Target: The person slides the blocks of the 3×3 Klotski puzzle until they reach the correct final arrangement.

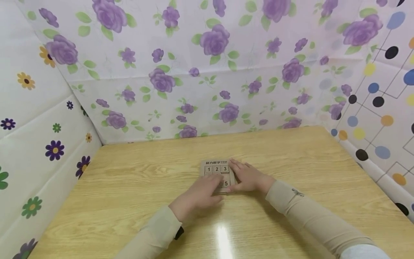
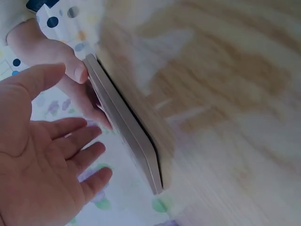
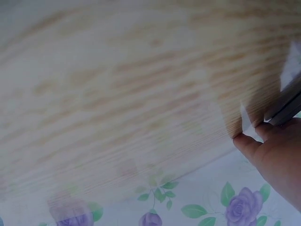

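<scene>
A number slide puzzle (image 1: 217,169) lies flat on the table, with tiles 1, 2, 3 and 5 readable in the head view. My left hand (image 1: 200,192) is over its lower left part, fingers loosely extended, hiding several tiles. In the left wrist view, that palm (image 2: 47,165) faces the camera beside the puzzle's thin edge (image 2: 124,120), with no object in the fingers. My right hand (image 1: 250,176) holds the puzzle's right side, thumb near the lower corner and fingers by the upper one. The right wrist view catches only part of that hand (image 3: 277,153) against the dark puzzle edge.
A glossy wood-grain table (image 1: 145,172) extends around the puzzle. Behind it hangs a cloth with purple roses (image 1: 215,39). Flower-patterned cloth (image 1: 19,154) borders the left side, and dotted cloth (image 1: 372,118) the right.
</scene>
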`<state>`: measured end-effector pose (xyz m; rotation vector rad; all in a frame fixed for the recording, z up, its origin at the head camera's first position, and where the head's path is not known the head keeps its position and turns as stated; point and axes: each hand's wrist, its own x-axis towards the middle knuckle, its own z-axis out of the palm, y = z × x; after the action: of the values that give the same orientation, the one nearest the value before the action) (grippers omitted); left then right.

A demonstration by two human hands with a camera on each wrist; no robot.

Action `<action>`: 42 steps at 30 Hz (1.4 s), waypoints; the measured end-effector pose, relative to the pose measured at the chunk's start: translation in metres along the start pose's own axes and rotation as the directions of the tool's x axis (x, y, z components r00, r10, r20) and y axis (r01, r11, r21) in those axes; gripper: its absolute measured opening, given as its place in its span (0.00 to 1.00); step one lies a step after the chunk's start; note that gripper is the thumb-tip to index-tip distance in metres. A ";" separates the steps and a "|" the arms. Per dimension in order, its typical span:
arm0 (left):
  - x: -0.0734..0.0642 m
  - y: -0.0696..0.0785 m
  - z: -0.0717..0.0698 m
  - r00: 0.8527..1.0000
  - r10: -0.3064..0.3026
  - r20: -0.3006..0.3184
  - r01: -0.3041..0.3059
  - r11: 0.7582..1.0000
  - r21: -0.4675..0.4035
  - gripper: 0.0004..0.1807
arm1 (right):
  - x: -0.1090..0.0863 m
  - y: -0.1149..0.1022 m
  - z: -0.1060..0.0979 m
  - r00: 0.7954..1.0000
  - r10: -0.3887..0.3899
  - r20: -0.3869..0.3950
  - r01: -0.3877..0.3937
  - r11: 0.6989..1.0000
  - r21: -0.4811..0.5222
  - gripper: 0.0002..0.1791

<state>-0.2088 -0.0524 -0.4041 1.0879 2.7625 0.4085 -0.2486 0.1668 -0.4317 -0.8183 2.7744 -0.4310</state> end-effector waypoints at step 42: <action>0.017 0.001 0.001 0.999 -0.006 0.053 0.009 0.998 -0.064 0.33 | 0.002 0.002 0.000 1.000 0.016 0.009 -0.016 0.999 -0.033 0.60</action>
<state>-0.2204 -0.0394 -0.4056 1.0576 2.6877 0.4571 -0.2509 0.1671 -0.4328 -0.8026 2.7849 -0.3781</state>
